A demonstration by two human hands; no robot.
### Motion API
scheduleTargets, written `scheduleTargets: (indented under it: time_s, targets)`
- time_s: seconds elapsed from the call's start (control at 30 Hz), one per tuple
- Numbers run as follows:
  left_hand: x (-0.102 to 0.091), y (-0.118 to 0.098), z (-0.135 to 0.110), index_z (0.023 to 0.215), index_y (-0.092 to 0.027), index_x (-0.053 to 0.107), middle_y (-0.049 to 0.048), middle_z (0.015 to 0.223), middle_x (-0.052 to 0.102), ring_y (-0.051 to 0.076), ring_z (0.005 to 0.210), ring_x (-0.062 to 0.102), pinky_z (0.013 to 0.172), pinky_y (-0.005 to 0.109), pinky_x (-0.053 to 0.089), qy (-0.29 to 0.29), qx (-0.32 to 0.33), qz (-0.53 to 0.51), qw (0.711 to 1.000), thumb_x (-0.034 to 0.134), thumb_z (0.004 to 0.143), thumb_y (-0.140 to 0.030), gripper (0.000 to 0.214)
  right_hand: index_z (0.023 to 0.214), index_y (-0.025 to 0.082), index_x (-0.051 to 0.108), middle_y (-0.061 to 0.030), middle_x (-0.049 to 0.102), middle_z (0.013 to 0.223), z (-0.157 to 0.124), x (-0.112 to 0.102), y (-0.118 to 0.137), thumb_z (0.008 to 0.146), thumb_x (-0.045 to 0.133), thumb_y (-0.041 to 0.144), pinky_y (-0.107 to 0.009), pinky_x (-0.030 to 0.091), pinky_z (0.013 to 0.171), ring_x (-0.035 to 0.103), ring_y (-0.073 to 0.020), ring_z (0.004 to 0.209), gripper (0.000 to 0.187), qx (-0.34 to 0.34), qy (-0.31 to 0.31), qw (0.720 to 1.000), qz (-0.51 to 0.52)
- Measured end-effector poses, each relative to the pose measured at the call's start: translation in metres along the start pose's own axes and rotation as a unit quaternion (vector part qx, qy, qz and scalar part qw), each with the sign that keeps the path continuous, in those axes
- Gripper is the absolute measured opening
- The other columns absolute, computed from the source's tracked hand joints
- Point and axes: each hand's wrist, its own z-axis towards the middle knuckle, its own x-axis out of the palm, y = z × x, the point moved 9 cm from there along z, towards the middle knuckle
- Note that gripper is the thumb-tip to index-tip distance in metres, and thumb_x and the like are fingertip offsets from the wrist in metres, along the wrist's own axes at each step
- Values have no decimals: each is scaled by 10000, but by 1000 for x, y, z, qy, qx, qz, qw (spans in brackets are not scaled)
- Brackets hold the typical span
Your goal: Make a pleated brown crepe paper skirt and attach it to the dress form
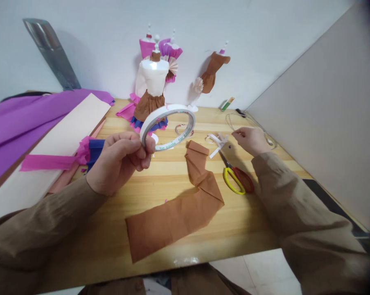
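My left hand (122,157) pinches the lower left edge of a roll of white tape (170,145), held upright above the table with green lettering inside its ring. Over the table on the right, my right hand (254,140) is closed, thumb against fingertips; whatever lies between them, if anything, is too small to make out. Just left of it are curled white paper strips (218,143). Scissors (229,165) with one yellow and one red handle lie below those strips. A folded, bent strip of brown crepe paper (172,221) lies between my arms.
Small dress-form mannequins (154,76) in paper clothes stand at the back, another (214,71) to their right. Purple paper (46,119), a white board (71,121) and a pink strip (50,162) cover the left side. A cable (252,119) lies back right, beside a wall.
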Motion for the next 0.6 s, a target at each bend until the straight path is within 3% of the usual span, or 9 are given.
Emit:
scheduleTargets:
  time_s: [0.07, 0.13, 0.27, 0.37, 0.47, 0.6]
  targets:
    - [1, 0, 0, 497, -134, 607, 34, 685, 661, 51, 460, 501, 380, 144, 380, 7, 0, -6, 1000, 581, 704, -177, 213, 761, 126, 685, -138, 694, 677, 0, 11, -13, 836, 558, 279, -372, 526, 641, 678, -270, 671, 212, 53, 56, 997, 20]
    - [2, 0, 0, 502, -132, 610, 32, 694, 661, 52, 469, 508, 386, 145, 382, 15, 3, -14, 1000, 575, 706, -172, 211, 694, 127, 654, -140, 684, 640, -2, 23, -21, 872, 528, 347, -351, 538, 568, 668, -237, 574, 310, 94, 105, 989, 46]
    - [6, 2, 0, 503, -127, 608, 28, 713, 664, 47, 457, 514, 394, 150, 392, 25, -2, -22, 999, 576, 706, -177, 211, 795, 116, 637, -153, 692, 713, -1, 39, -17, 892, 432, 582, -313, 549, 522, 666, -201, 554, 518, 120, 135, 980, 77]
    - [7, 5, 0, 495, -127, 609, 21, 701, 663, 45, 436, 515, 389, 154, 389, 27, -13, -26, 999, 577, 705, -181, 220, 811, 131, 637, -114, 687, 695, 8, 48, -1, 769, 570, 666, -272, 532, 494, 656, -188, 561, 541, 98, 151, 981, 71]
    - [8, 7, -1, 495, -120, 609, 20, 697, 662, 48, 434, 526, 387, 152, 391, 33, -19, -35, 999, 584, 704, -177, 218, 788, 144, 636, -70, 661, 601, 17, 57, 15, 676, 728, 549, -257, 504, 464, 636, -184, 513, 430, 71, 162, 983, 50]
    - [8, 9, -2, 498, -115, 608, 26, 702, 667, 50, 432, 527, 385, 152, 381, 40, -19, -35, 998, 590, 712, -191, 227, 716, 164, 629, -36, 643, 544, 22, 66, 31, 729, 710, 311, -237, 504, 495, 636, -165, 500, 168, 42, 160, 985, 52]
